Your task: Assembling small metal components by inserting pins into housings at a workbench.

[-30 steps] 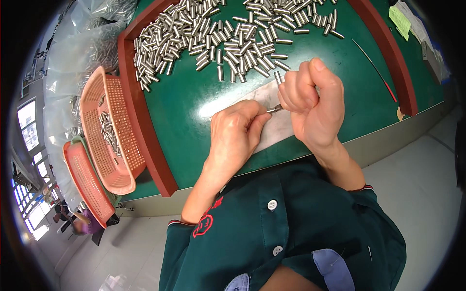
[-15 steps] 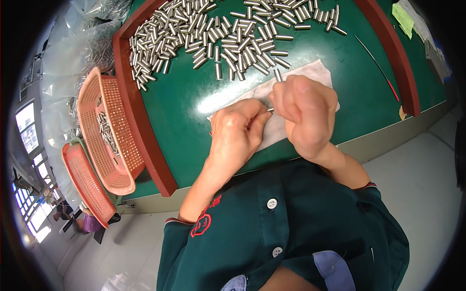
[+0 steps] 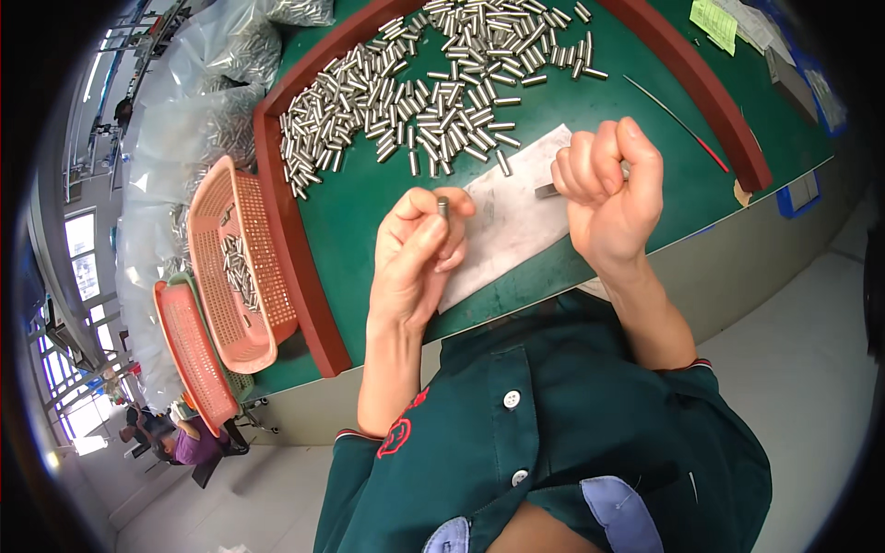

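In my left hand (image 3: 415, 244), between thumb and fingers, a short metal cylinder (image 3: 443, 208) stands roughly upright. My right hand (image 3: 610, 194) is closed in a fist around a grey metal bar (image 3: 546, 191). One end of the bar pokes out at the left of the fist; most of it is hidden, so its kind is unclear. A smudged white cloth (image 3: 512, 217) lies on the green tabletop under and between both hands. Beyond it spreads a heap of loose metal cylinders (image 3: 442, 115), some standing and most lying down.
Red-brown raised edging (image 3: 277, 198) borders the work area. Near its right side lies a thin rod with a red handle (image 3: 678, 123). Left of the edging are a pink basket (image 3: 205, 267) with several cylinders, a redder basket (image 3: 189, 355) and clear bags (image 3: 221, 120) of metal parts.
My hands have moved apart: the left tilts up with the cylinder, the right has shifted right with the bar. The whole view has swung a little.
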### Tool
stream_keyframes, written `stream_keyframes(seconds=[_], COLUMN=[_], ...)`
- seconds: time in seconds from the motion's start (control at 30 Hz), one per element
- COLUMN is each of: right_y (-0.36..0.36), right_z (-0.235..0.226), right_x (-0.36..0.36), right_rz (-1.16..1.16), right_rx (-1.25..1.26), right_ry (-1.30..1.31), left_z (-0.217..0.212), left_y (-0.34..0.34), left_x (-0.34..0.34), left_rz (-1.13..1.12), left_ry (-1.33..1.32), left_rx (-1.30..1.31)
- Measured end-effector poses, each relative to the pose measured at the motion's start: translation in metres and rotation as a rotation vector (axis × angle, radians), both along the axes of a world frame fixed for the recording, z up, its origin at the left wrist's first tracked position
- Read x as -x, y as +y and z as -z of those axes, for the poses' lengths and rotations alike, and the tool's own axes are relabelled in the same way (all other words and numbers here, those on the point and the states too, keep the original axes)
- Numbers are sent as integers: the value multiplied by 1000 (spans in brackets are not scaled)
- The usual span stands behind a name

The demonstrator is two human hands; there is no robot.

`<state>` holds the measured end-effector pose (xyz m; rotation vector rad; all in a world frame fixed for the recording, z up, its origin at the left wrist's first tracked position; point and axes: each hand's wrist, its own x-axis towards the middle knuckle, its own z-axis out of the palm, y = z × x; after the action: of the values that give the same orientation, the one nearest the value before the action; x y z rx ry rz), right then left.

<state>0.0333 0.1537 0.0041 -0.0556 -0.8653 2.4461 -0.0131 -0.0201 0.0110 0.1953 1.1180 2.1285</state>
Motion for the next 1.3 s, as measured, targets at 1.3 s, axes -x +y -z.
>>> stream_keyframes(seconds=[1.3], right_y=[5], right_z=[7], right_x=[1], right_rz=[-46], right_rx=[-11], right_ry=[-187], left_z=[-51], left_y=[-61], left_x=[48], left_rz=[-667], left_ry=[1258], left_rx=[1479])
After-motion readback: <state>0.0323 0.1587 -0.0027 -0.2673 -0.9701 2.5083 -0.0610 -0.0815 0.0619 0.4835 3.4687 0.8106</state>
